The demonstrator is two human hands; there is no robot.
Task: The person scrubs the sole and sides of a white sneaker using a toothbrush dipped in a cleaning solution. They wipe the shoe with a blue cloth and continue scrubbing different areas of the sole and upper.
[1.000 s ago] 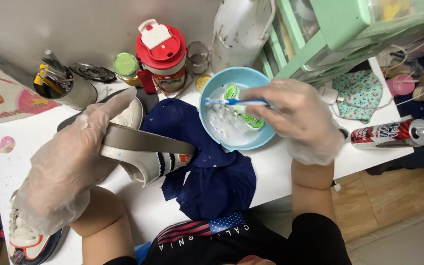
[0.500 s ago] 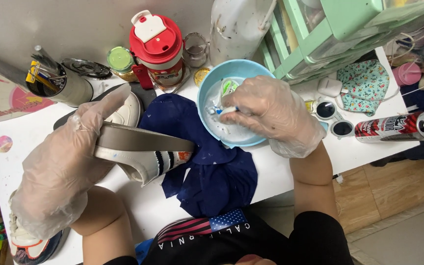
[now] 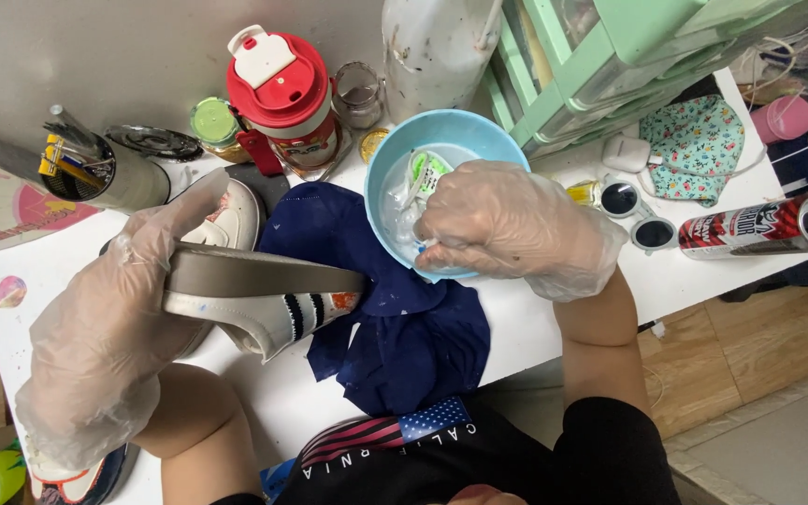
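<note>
White leather, with dark side stripes and a pale grey rubber sole, makes up the low sneaker (image 3: pixel 264 304) that the left hand (image 3: pixel 105 337) holds tipped on its side above the white table (image 3: pixel 535 327), sole turned toward the camera. That hand wears a thin clear plastic glove; its fingers lie pressed together along the sole edge, wrapping the heel half of the shoe. The sneaker looks light and fairly stiff through the sole but soft in the upper, so a grip around the sole and heel should hold it steadier than one on the leather; the glove film may slide a little on wet rubber.

Just beneath the toe lies a crumpled dark navy cloth (image 3: pixel 395 318), spread across the table edge toward the person's body. The right hand (image 3: pixel 497 229), also gloved, reaches into a round light blue plastic bowl (image 3: pixel 395 154) that touches the cloth; its fingers are curled down and bunched around something small in the milky liquid, which I cannot tell apart clearly. A white and green packet (image 3: pixel 423 173) rests inside the bowl.

Behind stand a red-lidded jar (image 3: pixel 282 93), a small green-capped pot (image 3: pixel 212 122) and a grey pencil cup (image 3: pixel 95 173). To the right lie dark sunglasses (image 3: pixel 633 215), a floral cloth mask (image 3: pixel 699 150) and a red and white spray can (image 3: pixel 759 229) on its side.
</note>
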